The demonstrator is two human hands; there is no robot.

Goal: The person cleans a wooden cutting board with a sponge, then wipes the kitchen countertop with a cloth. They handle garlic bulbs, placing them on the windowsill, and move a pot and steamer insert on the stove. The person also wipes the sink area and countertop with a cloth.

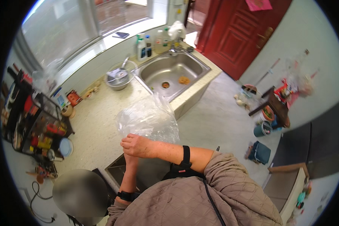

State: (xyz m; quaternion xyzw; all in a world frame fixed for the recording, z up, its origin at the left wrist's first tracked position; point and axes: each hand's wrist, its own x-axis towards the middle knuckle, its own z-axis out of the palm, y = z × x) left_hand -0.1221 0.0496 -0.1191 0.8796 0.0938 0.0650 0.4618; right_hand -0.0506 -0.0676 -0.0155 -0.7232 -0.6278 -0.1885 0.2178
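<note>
A clear plastic bag spreads, puffed and wrinkled, over the counter corner in front of the sink. At its near edge, my right hand has its fingers curled closed around the gathered plastic. My left hand comes up beneath the right one, with only its wrist side showing. The right hand covers its fingers, so their grip cannot be seen. Both hands are above an open drawer or cabinet at the counter's front edge.
A steel sink holds orange-brown scraps. Left of it stand nested bowls; bottles line the wall behind. A crowded condiment rack fills the counter's left end. Rightward, a wooden stool and buckets occupy the floor.
</note>
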